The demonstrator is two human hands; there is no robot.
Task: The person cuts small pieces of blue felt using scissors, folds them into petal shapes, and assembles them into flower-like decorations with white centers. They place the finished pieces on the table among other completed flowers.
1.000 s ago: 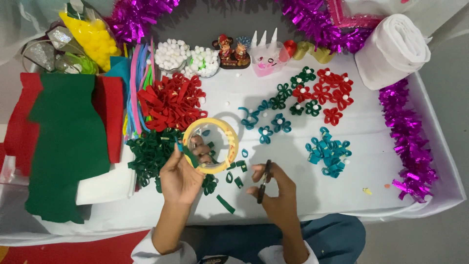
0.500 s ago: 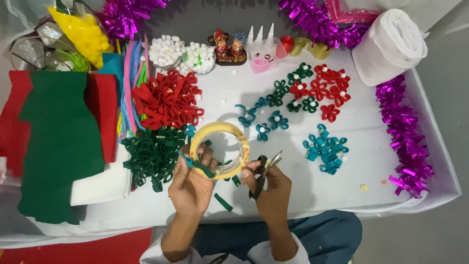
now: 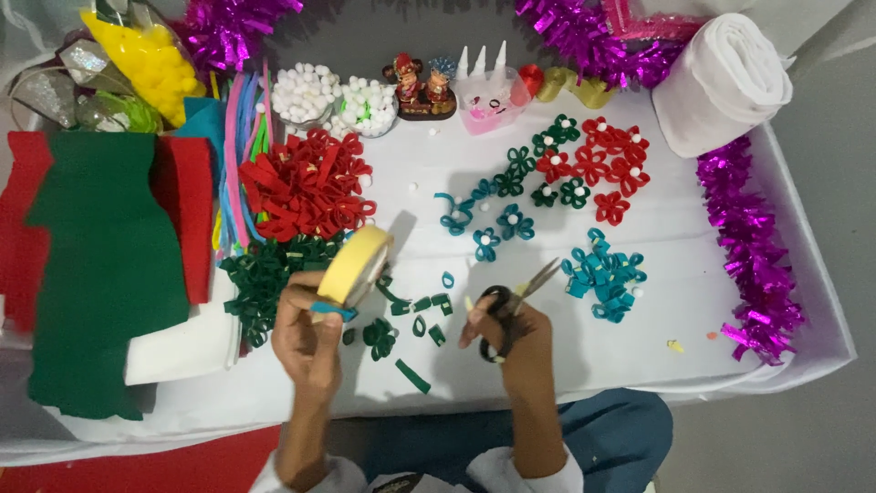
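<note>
**Head view: tape roll raised, scissors part-open**

Head view shows the left hand pinching a roll of tape tilted on edge above the table's front edge, a teal strip under its fingertips. The right hand has fingers through the scissors, blades slightly apart, pointing toward the teal loops. Loose green loops lie just between the hands; the strip could slip from the pinch, or tape could pick them up.
</note>
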